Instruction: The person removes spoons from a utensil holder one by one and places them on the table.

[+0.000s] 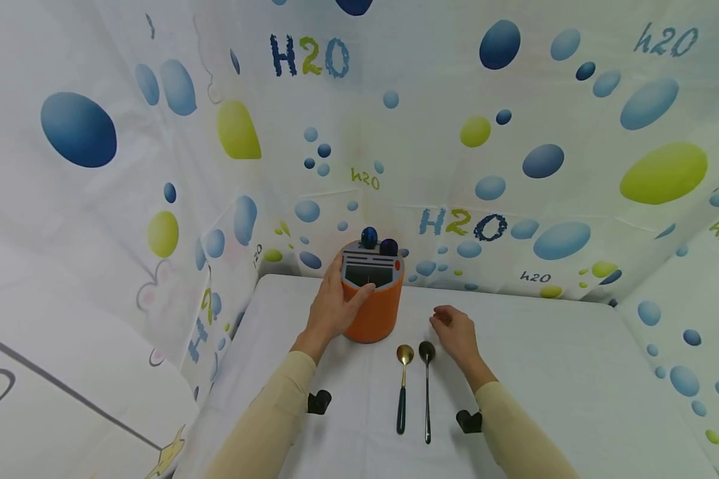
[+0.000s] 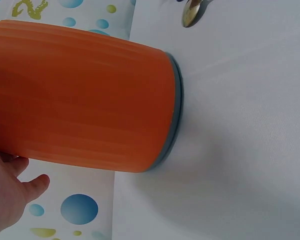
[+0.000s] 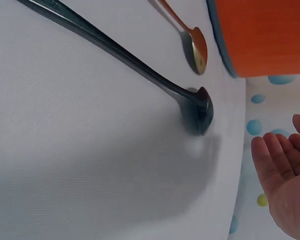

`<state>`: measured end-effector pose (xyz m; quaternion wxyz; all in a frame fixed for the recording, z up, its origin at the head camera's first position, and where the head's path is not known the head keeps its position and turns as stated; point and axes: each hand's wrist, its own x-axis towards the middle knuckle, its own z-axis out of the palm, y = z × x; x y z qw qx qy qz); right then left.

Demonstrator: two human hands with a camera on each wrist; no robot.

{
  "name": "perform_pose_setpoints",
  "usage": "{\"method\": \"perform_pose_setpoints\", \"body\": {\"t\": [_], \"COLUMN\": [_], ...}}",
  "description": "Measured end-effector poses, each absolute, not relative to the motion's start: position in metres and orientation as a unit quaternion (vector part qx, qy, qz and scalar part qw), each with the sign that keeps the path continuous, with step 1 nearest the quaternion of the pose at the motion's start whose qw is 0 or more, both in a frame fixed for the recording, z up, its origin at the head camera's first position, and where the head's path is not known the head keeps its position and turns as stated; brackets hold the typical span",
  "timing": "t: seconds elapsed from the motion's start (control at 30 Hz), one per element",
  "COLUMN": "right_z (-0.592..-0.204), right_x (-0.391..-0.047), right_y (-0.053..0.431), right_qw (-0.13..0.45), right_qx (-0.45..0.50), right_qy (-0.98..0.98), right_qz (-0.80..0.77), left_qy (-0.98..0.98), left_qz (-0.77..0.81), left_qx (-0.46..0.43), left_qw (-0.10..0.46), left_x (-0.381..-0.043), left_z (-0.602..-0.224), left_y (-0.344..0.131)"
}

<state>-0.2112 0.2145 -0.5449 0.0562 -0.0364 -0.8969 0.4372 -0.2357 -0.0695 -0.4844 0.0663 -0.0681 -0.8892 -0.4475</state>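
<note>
An orange canister (image 1: 371, 319) with a grey sloped top, a dark panel, a red spot and two dark blue balls stands on the white-covered table. My left hand (image 1: 333, 304) grips its upper left side, the thumb lying across the front. In the left wrist view, its ribbed side and grey base rim show. To its right, my right hand (image 1: 458, 334) hovers with loosely bent fingers and holds nothing. Between the forearms lie two long spoons: a gold spoon with a dark green handle (image 1: 402, 402) and a dark metal spoon (image 1: 428, 396), bowls pointing away.
A white tabletop (image 1: 551, 372) extends to both sides. Behind it rises a white cloth backdrop (image 1: 407, 146) printed with blue and green drops and H2O lettering. Black pieces (image 1: 319, 402) stick out beside both wrists.
</note>
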Motion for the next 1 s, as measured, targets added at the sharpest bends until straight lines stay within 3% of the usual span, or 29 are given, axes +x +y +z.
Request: {"method": "perform_pose_setpoints", "body": {"t": [1.0], "right_z": [-0.513], "right_x": [-0.211], "right_y": [0.2], "right_qw": [0.107], "right_qx": [0.001], "right_qy": [-0.877], "right_qz": [0.468], "left_qy": [-0.891], "left_qz": [-0.446], "left_qx": [-0.064], "left_qw": [0.059], "left_x": [-0.234], "left_z": [-0.484], "left_y": [-0.07]}}
